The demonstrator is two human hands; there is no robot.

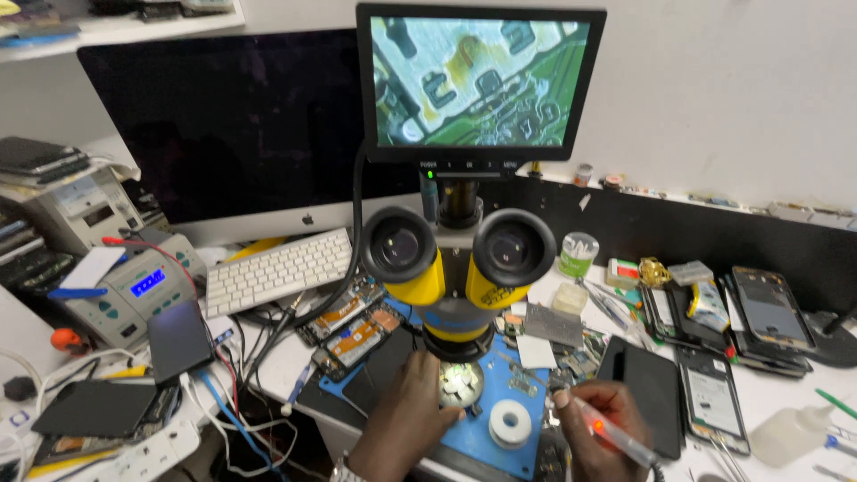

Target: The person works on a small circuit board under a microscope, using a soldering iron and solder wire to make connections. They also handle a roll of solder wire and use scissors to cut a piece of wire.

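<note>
Yellow microscope (455, 268) over a lit circuit board (461, 384)
Left hand (412, 402) pinches the board on the blue mat (482, 437); right hand (594, 428) grips a glowing-tipped iron (611, 435) pen-style; best braced steady, tip approaching low.

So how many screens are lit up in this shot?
2. The small monitor above the microscope shows a magnified circuit board, and the grey bench unit at left has a small blue display glowing. The big desktop screen and the phones look dark.
</note>
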